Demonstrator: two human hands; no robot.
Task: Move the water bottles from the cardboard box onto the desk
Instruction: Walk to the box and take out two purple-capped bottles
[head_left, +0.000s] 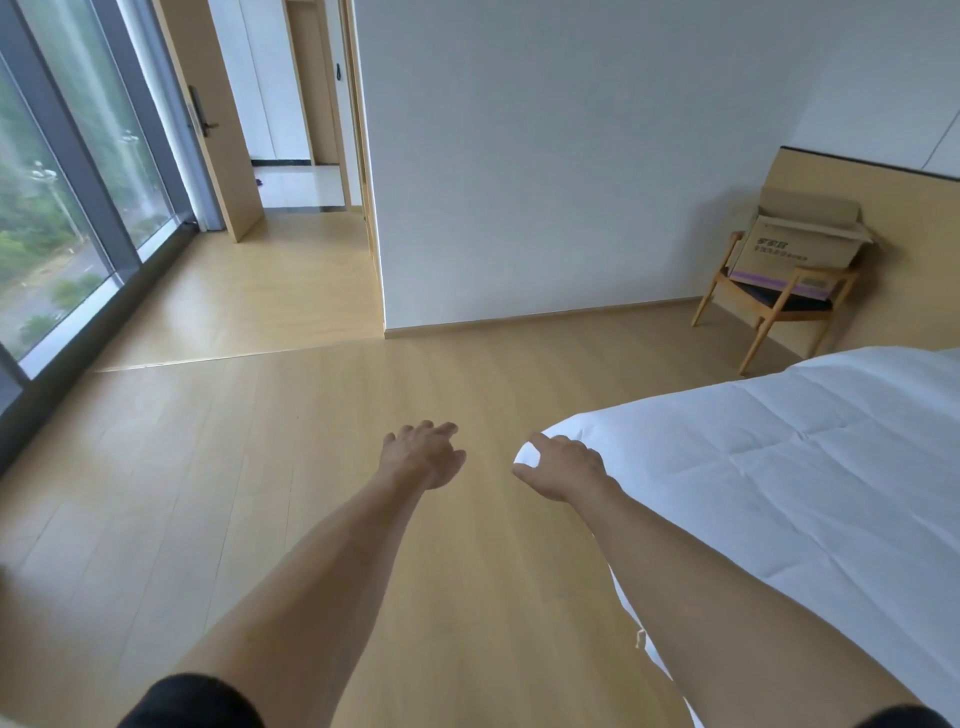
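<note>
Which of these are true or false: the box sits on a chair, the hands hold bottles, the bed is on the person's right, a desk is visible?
1. The cardboard box sits on the wooden chair. True.
2. Both hands hold bottles. False: the left hand and right hand are empty, fingers relaxed.
3. The bed lies on the person's right. True.
4. A desk is visible. False: none shows in this view.
</note>
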